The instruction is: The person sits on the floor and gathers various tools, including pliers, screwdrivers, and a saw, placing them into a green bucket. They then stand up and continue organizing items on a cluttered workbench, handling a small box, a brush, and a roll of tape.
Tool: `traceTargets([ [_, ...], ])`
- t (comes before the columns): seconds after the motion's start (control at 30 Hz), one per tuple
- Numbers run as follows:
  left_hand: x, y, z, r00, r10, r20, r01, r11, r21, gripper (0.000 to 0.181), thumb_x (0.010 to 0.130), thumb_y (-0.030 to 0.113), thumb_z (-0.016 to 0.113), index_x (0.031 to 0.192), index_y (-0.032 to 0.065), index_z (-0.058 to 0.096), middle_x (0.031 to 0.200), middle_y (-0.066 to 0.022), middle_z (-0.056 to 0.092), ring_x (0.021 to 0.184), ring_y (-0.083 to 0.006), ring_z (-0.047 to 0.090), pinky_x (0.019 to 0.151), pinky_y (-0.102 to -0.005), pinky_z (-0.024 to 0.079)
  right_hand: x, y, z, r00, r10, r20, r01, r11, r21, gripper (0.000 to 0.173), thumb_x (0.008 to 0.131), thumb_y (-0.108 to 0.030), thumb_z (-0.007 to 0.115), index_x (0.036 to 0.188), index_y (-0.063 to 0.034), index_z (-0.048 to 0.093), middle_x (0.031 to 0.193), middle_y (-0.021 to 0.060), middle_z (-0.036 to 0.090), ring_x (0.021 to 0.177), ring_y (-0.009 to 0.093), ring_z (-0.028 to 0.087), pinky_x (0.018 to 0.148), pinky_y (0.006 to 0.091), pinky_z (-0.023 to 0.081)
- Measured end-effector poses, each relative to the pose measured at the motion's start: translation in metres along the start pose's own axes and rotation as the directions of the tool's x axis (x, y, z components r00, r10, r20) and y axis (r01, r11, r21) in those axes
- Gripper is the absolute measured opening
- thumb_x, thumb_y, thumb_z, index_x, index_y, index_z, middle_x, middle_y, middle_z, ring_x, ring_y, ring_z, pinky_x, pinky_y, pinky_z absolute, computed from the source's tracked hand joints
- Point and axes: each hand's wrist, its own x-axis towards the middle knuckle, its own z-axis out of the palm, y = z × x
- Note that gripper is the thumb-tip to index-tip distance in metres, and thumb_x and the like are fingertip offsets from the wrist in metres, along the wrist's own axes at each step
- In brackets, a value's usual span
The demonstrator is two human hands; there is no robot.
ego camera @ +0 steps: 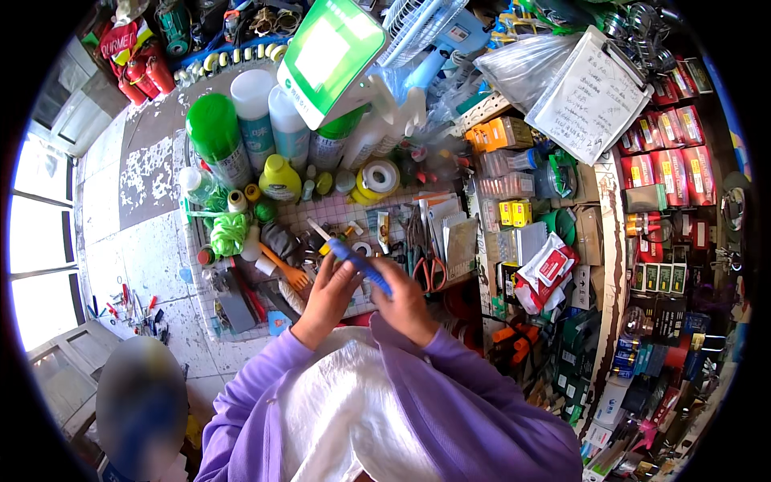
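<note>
A blue-handled tool [359, 262] with a yellow collar and a narrow pale tip is held above the worktable. My left hand [330, 292] pinches the handle near the collar with thumb and fingers. Around the rear of the handle, my right hand [402, 298] is closed. The tip points away from me, up and to the left. Below it, the grid-marked table top [301, 212] carries small parts, a white ring [362, 248] and a tube [383, 224]. An orange hand-shaped plastic tool [288, 269] lies left of my left hand.
Aerosol cans [218, 141], a yellow bottle [280, 179] and tape rolls [379, 179] stand at the back. Orange-handled scissors [430, 275] and notepads [458, 238] are at the right. Farther right are shelves of boxed goods [668, 169]. A green sign [334, 54] overhangs the cans.
</note>
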Motion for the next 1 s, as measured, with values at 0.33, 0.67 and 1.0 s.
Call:
traceTargets([
  [0.33, -0.016, 0.009, -0.004, 0.959, -0.240, 0.153, 0.164, 0.906, 0.391, 0.037, 0.093, 0.022, 0.045, 0.123, 0.0006, 0.040, 0.117, -0.0104, 0.049, 0.111, -0.0208, 0.048, 0.096, -0.0358, 0.040, 0.132, 0.074, -0.135, 0.852, -0.059, -0.520, -0.043, 0.983, -0.181, 0.028, 0.086, -0.019, 0.053, 0.110, -0.0041, 0.055, 0.088, 0.0154, 0.064, 0.078, 0.026, 0.063, 0.062, 0.0354, 0.049],
  [0.67, -0.033, 0.013, -0.025, 0.985, -0.170, -0.029, 0.168, 0.906, 0.388, 0.033, 0.093, 0.021, 0.046, 0.118, -0.0005, 0.045, 0.111, -0.0114, 0.054, 0.105, -0.0208, 0.053, 0.091, -0.0342, 0.043, 0.213, 0.103, -0.115, 0.943, -0.004, -0.332, -0.209, 0.770, -0.603, 0.025, 0.080, -0.028, 0.055, 0.095, -0.0100, 0.062, 0.078, 0.0167, 0.064, 0.073, 0.037, 0.060, 0.064, 0.0451, 0.047],
  [1.0, -0.039, 0.012, -0.029, 0.982, -0.164, -0.096, 0.188, 0.916, 0.355, 0.032, 0.093, 0.019, 0.044, 0.118, -0.0013, 0.046, 0.111, -0.0113, 0.055, 0.103, -0.0202, 0.054, 0.089, -0.0331, 0.044, 0.210, 0.100, -0.104, 0.926, -0.029, -0.376, -0.221, 0.766, -0.604, 0.024, 0.080, -0.028, 0.053, 0.094, -0.0093, 0.060, 0.077, 0.0165, 0.064, 0.072, 0.037, 0.061, 0.062, 0.0462, 0.047],
])
